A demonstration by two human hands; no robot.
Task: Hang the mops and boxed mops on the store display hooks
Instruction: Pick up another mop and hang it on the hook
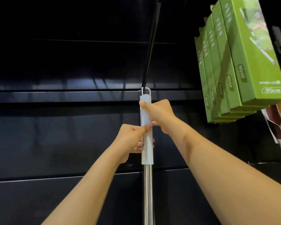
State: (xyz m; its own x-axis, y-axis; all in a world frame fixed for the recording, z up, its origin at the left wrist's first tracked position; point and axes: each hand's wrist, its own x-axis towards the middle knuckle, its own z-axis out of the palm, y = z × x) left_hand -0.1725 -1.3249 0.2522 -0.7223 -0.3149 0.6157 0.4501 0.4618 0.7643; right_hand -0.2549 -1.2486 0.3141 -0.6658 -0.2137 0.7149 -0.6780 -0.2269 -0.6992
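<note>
— Far left?
— Only the dark wall (55, 127).
— Left hand (133, 138)?
— Curled round the lower part of the mop's (147, 159) white grip (146, 114), thumb laid across the front. Reaching up from near left on a nearly straight forearm.
— And the mop itself?
— Held upright, long axis vertical, with a steel shaft (147, 192) running down out of view. Topped by a loop (146, 91) just above both hands.
— Hook (150, 46)?
— Slanting from high up down to the loop. Threaded through or merely touching, cannot tell.
— Right hand (157, 114)?
— Wrapped round the grip higher up, just under the loop, so nearer to it than the left. Wrist bent, forearm rising from near right.
— Next, then?
— Probably a push away along the hook's line, loop leading, shaft kept plumb.
— Further right?
— Green boxes (243, 65), already hanging in a row, well apart from the mop.
</note>
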